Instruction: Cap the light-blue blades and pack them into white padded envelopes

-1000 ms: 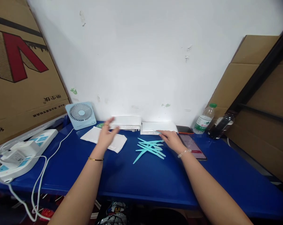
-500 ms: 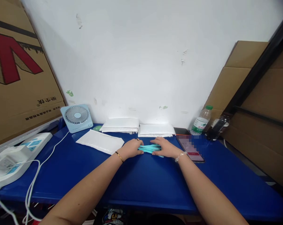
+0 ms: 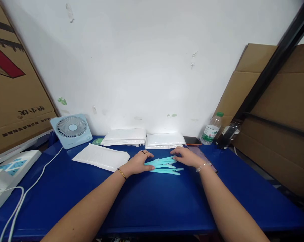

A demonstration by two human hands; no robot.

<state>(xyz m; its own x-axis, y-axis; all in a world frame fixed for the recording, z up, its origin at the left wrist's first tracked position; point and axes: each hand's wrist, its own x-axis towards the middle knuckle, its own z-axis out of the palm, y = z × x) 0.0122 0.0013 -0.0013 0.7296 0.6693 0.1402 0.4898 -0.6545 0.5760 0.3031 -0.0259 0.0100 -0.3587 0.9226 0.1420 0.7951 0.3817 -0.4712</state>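
Several thin light-blue plastic sticks [image 3: 164, 165] lie bunched side by side on the blue table [image 3: 152, 201]. My left hand [image 3: 138, 162], with rings and a gold bracelet, rests at their left ends, fingers curled against them. At the right ends sits my right hand [image 3: 188, 157], wearing a bead bracelet, fingers bent onto the sticks. Both hands press the bunch between them; neither lifts it.
A white padded envelope [image 3: 101, 157] lies left of the hands; two stacks of them [image 3: 142, 137] sit by the wall. A small blue fan [image 3: 71, 130], a power strip with cables [image 3: 8, 171], a phone [image 3: 204, 158], a water bottle [image 3: 211, 129], cardboard boxes at both sides.
The scattered sticks have been gathered into a bunch. My left hand came down from the envelope to the sticks' left ends; both hands have now drawn slightly apart.
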